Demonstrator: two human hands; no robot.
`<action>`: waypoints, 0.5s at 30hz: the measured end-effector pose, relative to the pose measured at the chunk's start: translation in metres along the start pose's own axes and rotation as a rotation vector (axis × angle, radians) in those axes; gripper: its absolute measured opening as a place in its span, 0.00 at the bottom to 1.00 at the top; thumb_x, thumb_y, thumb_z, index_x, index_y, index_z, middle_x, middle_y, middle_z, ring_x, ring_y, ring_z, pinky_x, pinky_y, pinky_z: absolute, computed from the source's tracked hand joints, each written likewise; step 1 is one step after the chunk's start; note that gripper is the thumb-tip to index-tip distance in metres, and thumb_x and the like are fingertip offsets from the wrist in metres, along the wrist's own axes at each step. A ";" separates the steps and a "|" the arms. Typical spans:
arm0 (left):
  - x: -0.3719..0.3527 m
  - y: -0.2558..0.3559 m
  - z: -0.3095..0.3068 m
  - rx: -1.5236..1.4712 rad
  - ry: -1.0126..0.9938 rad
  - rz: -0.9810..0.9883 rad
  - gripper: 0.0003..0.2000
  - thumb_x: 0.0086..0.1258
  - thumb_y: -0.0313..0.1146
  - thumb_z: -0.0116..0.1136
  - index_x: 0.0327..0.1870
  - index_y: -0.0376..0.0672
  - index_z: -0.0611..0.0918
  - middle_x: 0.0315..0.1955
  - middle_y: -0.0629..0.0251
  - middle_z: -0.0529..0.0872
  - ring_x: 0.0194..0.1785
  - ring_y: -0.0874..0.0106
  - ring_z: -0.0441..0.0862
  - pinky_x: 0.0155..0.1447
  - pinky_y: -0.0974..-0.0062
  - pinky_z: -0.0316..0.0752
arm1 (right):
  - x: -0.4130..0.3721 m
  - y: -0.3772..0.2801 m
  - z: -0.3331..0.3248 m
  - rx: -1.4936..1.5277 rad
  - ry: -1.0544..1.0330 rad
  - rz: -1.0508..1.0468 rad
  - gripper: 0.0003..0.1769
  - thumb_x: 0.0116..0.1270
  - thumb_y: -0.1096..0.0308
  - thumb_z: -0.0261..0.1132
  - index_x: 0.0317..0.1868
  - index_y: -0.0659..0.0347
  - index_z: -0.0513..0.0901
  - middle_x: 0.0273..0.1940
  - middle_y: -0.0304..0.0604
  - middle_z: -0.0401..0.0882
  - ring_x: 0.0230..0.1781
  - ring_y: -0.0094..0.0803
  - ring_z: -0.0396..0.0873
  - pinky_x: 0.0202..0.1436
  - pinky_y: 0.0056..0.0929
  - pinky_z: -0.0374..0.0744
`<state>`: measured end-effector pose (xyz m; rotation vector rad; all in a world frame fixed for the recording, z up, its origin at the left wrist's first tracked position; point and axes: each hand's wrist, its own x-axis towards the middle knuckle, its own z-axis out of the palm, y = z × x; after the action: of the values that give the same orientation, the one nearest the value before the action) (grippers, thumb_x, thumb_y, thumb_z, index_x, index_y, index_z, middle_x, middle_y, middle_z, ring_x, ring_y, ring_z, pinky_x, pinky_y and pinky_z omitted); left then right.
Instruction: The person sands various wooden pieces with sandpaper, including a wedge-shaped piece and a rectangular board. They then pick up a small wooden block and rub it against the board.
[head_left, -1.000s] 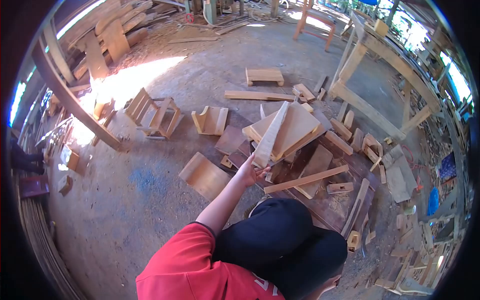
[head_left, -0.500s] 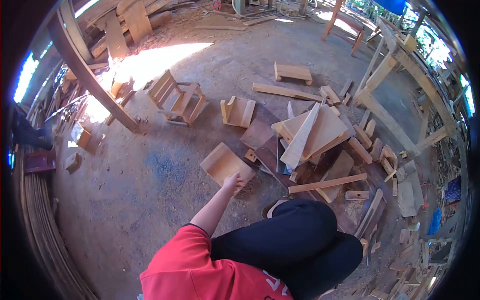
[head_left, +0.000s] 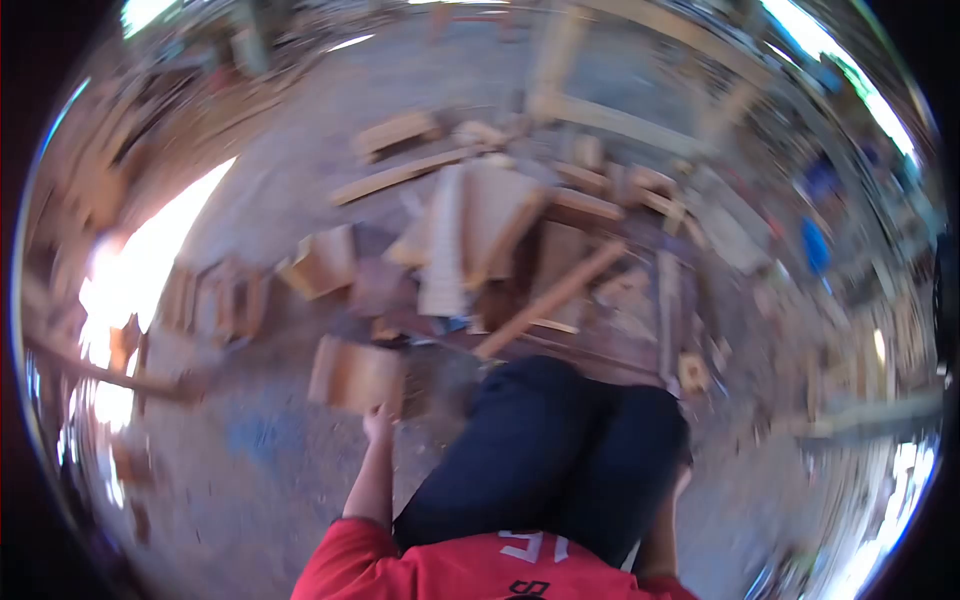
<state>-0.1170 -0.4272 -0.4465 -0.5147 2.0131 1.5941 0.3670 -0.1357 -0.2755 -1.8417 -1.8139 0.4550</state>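
Observation:
My left hand (head_left: 379,421) grips the near edge of a wooden piece (head_left: 358,374) with a raised side, held low over the floor. My right hand (head_left: 683,480) is beside my right knee, mostly hidden by the leg and blurred, so its fingers cannot be made out. In front of my knees lies a pile of boards (head_left: 500,215), with a long thin strip (head_left: 555,297) across its near side. A smaller wooden piece (head_left: 327,262) with an upright side sits left of the pile.
A small wooden chair (head_left: 228,300) stands at the left. Beyond the pile are a low wooden piece (head_left: 397,133) and a long bar (head_left: 398,178). A large wooden frame (head_left: 630,120) stands at the back right. A blue object (head_left: 815,246) lies at the right.
The view has turned to the right, so the pile appears further left, and the picture is blurred. My left hand still grips the wooden piece. Part of my right arm has come into view.

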 end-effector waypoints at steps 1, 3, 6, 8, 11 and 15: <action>0.013 -0.013 0.000 -0.056 -0.067 0.030 0.13 0.62 0.35 0.54 0.41 0.33 0.74 0.31 0.60 0.78 0.26 0.71 0.78 0.26 0.76 0.75 | 0.003 -0.022 -0.010 0.087 -0.016 0.311 0.26 0.65 0.52 0.50 0.43 0.71 0.75 0.40 0.60 0.77 0.40 0.46 0.76 0.44 0.39 0.71; -0.008 0.013 0.010 -0.048 -0.099 -0.095 0.07 0.62 0.34 0.52 0.34 0.40 0.74 0.20 0.67 0.75 0.20 0.74 0.75 0.18 0.80 0.68 | 0.016 0.001 -0.002 -0.139 -0.019 0.345 0.26 0.65 0.51 0.49 0.43 0.70 0.76 0.39 0.62 0.76 0.40 0.54 0.75 0.43 0.42 0.72; 0.002 0.011 0.016 -0.185 -0.292 -0.262 0.06 0.63 0.40 0.49 0.32 0.50 0.71 0.16 0.71 0.73 0.15 0.73 0.73 0.13 0.81 0.61 | 0.033 0.031 0.013 -0.079 0.047 0.251 0.25 0.63 0.49 0.50 0.49 0.60 0.74 0.35 0.63 0.76 0.41 0.56 0.74 0.42 0.45 0.71; -0.027 0.039 0.029 -0.082 -0.266 -0.301 0.08 0.64 0.41 0.49 0.36 0.48 0.73 0.17 0.72 0.74 0.17 0.73 0.75 0.15 0.80 0.63 | 0.044 0.031 0.018 -0.132 -0.004 0.336 0.26 0.62 0.47 0.51 0.50 0.58 0.73 0.36 0.63 0.76 0.41 0.56 0.74 0.43 0.44 0.72; -0.038 0.081 0.049 0.001 -0.340 -0.203 0.09 0.64 0.41 0.49 0.37 0.47 0.73 0.17 0.71 0.75 0.18 0.73 0.75 0.16 0.80 0.64 | 0.056 0.034 0.028 -0.134 -0.004 0.389 0.30 0.59 0.44 0.53 0.50 0.62 0.73 0.36 0.64 0.76 0.40 0.56 0.75 0.43 0.43 0.72; -0.044 0.130 0.074 0.091 -0.423 -0.042 0.10 0.64 0.42 0.49 0.38 0.46 0.73 0.19 0.70 0.75 0.20 0.73 0.76 0.19 0.80 0.65 | 0.073 0.052 0.052 -0.103 0.058 0.263 0.37 0.54 0.45 0.59 0.53 0.71 0.68 0.41 0.64 0.75 0.43 0.54 0.75 0.47 0.43 0.72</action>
<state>-0.1462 -0.3254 -0.3320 -0.1649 1.7309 1.4356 0.3836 -0.0557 -0.3386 -2.1531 -1.5903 0.4033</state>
